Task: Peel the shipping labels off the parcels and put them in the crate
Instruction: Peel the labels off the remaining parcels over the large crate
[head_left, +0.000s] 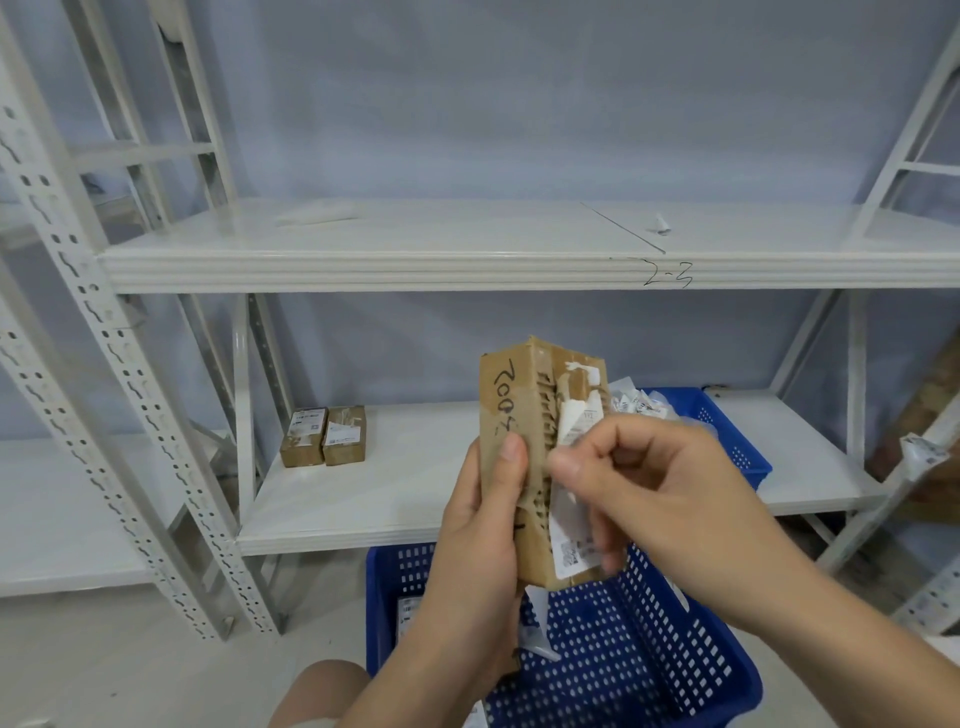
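Head view: two bare hands work on one parcel in front of white metal shelving.
Parcel: the brown cardboard parcel (511, 415) is held upright in the air, above the far edge of the near crate. Black handwriting runs down its left face, and torn corrugated board shows along its right face.
Left hand: the left hand (483, 525) grips the parcel from the left and below. The thumb is pressed flat on the front face and the fingers pass behind, out of sight.
Right hand: the right hand (660, 483) reaches in from the right. Its thumb and forefinger pinch the loose edge of the shipping label, and the other fingers are curled.
Shipping label: the white shipping label (569, 540) sticks to the lower right face, and its upper part is lifted and creased.
Near crate: the blue perforated crate (649, 649) sits low, under the hands, with a few white label pieces (408, 616) inside.
Far crate: a second blue crate (727, 431) stands on the lower shelf (389, 493) at right, behind the parcel, heaped with white scraps.
Small parcels: two small parcels (323, 435) stand side by side, touching, at the far left of the lower shelf.
Upper shelf: the upper shelf (415, 260) has "2-3" handwritten on its front edge.
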